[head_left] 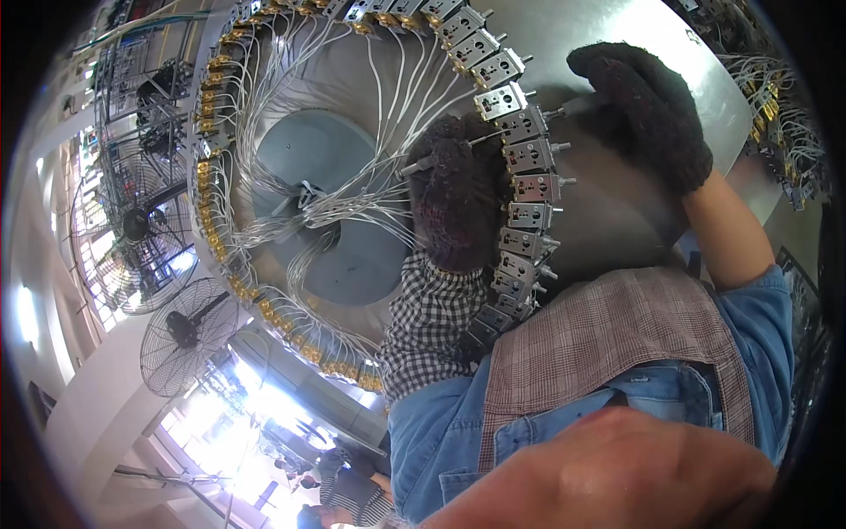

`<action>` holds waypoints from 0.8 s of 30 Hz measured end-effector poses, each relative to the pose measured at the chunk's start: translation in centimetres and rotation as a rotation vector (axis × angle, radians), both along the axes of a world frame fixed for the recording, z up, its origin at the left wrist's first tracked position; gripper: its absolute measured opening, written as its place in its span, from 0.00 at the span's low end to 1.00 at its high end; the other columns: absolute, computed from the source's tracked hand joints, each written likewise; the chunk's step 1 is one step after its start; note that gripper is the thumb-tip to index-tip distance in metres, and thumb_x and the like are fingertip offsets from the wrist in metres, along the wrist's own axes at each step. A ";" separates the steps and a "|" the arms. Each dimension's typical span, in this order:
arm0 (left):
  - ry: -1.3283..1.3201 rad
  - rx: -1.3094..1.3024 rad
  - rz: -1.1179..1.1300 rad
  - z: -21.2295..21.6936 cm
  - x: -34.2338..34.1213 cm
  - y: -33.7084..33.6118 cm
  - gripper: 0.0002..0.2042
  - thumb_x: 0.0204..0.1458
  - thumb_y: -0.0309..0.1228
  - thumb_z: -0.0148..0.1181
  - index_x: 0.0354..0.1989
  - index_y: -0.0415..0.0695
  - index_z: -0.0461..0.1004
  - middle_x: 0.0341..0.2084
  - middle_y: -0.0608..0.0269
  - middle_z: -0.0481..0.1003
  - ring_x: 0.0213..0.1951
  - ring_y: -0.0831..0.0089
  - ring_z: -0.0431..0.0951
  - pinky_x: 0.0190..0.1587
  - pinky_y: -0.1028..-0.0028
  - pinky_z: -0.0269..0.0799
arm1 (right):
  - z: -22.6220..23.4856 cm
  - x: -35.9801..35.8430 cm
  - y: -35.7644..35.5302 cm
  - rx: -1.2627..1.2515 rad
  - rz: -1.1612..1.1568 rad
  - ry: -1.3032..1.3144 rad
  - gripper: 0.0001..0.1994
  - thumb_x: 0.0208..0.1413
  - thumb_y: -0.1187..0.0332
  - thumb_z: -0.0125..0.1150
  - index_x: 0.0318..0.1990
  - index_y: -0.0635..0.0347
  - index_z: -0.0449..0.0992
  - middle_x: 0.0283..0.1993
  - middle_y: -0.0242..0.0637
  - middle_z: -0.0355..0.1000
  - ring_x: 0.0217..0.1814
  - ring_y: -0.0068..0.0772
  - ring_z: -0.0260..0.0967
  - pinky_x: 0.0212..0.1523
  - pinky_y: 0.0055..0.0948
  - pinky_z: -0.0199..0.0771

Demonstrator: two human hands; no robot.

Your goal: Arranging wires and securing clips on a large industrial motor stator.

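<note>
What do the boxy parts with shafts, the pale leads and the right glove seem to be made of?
Boxy parts with shafts: probably bare sheet metal; silvery, crisp-edged, with holes. Pale leads: likely wire, smoothly sleeved; flexible curves, core hidden. Right glove: seemingly knitted yarn; dark, matte, fuzzy-edged.

No writing legible anywhere in view. Metal boxes along the ring: holes and slots show on their faces; any print too small to make out. Metal sheet, upper right: a small dark mark near the top edge, blurred, cannot tell if lettering. Standing fan, left: no readable badge at its hub. Windows behind washed out by glare, nothing to read there.
</note>
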State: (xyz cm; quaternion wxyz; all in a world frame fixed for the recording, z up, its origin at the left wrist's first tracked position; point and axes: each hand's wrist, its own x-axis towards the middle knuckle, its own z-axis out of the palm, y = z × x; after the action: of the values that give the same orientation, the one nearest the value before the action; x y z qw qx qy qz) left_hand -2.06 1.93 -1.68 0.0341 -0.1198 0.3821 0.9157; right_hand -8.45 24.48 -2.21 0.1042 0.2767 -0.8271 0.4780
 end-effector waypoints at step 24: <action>-0.010 0.080 0.071 0.6 -0.1 0.1 0.14 0.57 0.40 0.55 0.42 0.42 0.70 0.34 0.54 0.75 0.34 0.62 0.78 0.28 0.67 0.77 | 4.4 0.4 -0.3 -0.321 0.024 -0.908 0.19 0.60 0.61 0.50 0.55 0.61 0.69 0.38 0.32 0.71 0.44 0.23 0.68 0.48 0.24 0.67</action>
State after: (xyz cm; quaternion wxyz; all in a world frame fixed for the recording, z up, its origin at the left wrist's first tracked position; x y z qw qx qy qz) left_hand -2.18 1.98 -1.08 0.0084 -0.1366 0.3403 0.9303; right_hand -8.08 24.17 2.21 -0.2317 0.0300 -0.7015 0.6733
